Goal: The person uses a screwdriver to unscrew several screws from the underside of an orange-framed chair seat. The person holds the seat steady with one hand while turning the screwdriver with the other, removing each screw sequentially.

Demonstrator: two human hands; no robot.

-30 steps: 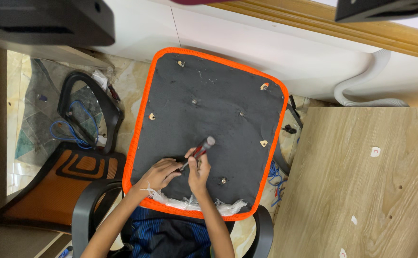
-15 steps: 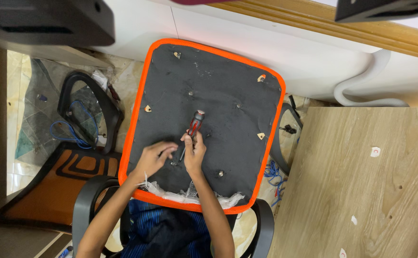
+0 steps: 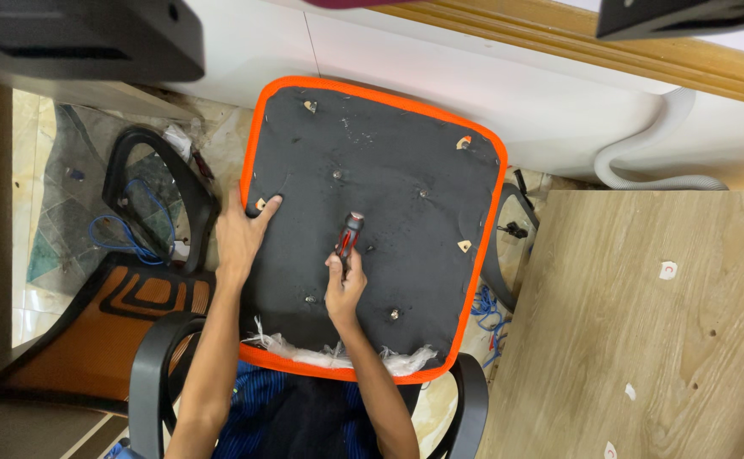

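Note:
A chair seat (image 3: 406, 153) lies upside down on my lap, its underside dark grey with an orange rim. My right hand (image 3: 344, 287) grips a red and black screwdriver (image 3: 350, 235) over the middle of the seat, the handle pointing away from me. My left hand (image 3: 242, 231) clasps the seat's left edge, thumb on the grey underside beside a small mounting hole (image 3: 260, 204). Several screws and holes dot the underside. Torn white fabric (image 3: 329, 355) frays out along the near edge.
A black armrest (image 3: 161, 191) and an orange-and-black chair back (image 3: 108, 331) lie on the tiled floor to the left, with blue wire. A wooden board (image 3: 644, 323) stands to the right. A white wall and a grey hose (image 3: 644, 161) lie beyond.
My left hand left the spot beside the screwdriver and moved up and left to grasp the seat's left edge. The right hand kept the screwdriver and turned its handle upward. The seat shifted slightly.

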